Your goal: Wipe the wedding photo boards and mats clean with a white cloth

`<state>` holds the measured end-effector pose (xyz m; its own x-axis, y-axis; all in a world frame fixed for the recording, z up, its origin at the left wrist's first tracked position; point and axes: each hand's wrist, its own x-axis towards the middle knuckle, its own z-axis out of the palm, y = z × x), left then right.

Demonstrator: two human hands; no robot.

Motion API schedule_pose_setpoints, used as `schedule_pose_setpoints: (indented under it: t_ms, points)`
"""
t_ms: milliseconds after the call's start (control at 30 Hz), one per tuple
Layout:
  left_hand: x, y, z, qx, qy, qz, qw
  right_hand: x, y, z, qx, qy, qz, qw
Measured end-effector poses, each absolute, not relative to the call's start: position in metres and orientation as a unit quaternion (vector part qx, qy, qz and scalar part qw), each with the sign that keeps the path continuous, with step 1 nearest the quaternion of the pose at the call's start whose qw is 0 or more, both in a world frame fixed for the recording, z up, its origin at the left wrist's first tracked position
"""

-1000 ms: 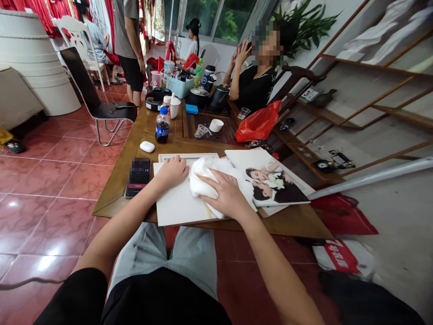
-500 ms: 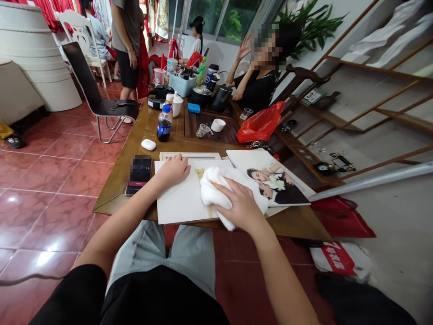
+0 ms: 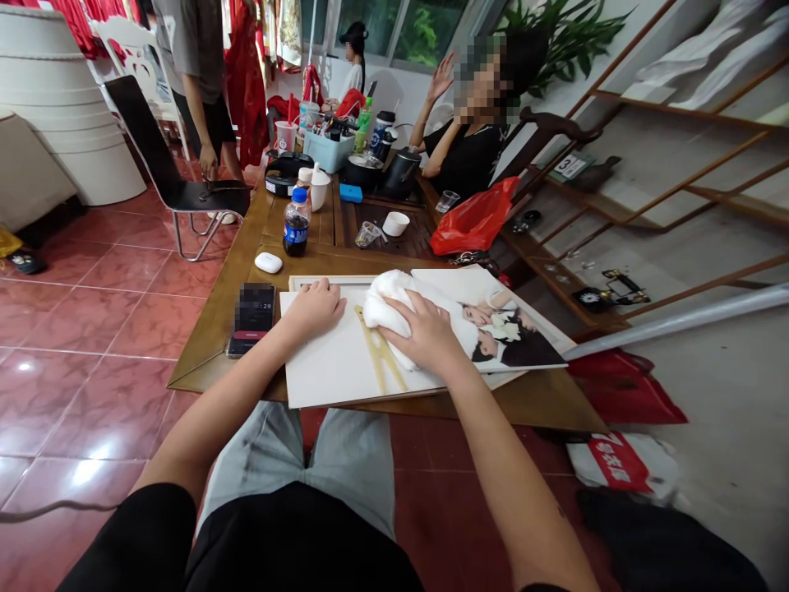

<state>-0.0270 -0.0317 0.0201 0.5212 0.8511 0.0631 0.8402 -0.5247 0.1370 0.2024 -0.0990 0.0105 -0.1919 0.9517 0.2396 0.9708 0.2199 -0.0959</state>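
Note:
A white board (image 3: 329, 366) lies flat at the near edge of the wooden table (image 3: 213, 337). My left hand (image 3: 316, 306) rests on its upper left part with fingers curled, holding it down. My right hand (image 3: 422, 331) presses a bunched white cloth (image 3: 383, 300) onto the board, fingers closed over it. A thin yellowish strip (image 3: 379, 358) shows on the board just under the cloth. A wedding photo print (image 3: 499, 325) lies to the right, partly overlapping the board.
A phone (image 3: 251, 316) and a white earbud case (image 3: 269, 262) lie left of the board. A cola bottle (image 3: 297, 223), cups, a kettle and a red bag (image 3: 473, 220) stand farther back. A seated person (image 3: 472, 140) is at the far side; another stands by a black chair (image 3: 178, 193).
My right hand has dragged the cloth from the board's lower middle up toward its top right, uncovering the yellowish strip. The left hand stayed put. The standing person moved left.

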Motion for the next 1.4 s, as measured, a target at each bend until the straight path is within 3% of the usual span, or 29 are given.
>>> schedule_pose_setpoints:
  t_ms: [433,1000,1400]
  points:
    - [-0.027,-0.034,0.024,0.87,0.486,0.062,0.06,0.232,-0.197,-0.011,-0.593,-0.792,-0.091,0.113]
    - [-0.027,-0.032,0.022,0.87,0.487,0.059,0.048,0.223,-0.069,0.007,-0.677,-0.725,-0.036,0.121]
    - [-0.026,-0.035,0.023,0.868,0.49,0.063,0.046,0.234,-0.179,-0.008,-0.66,-0.733,-0.1,0.13]
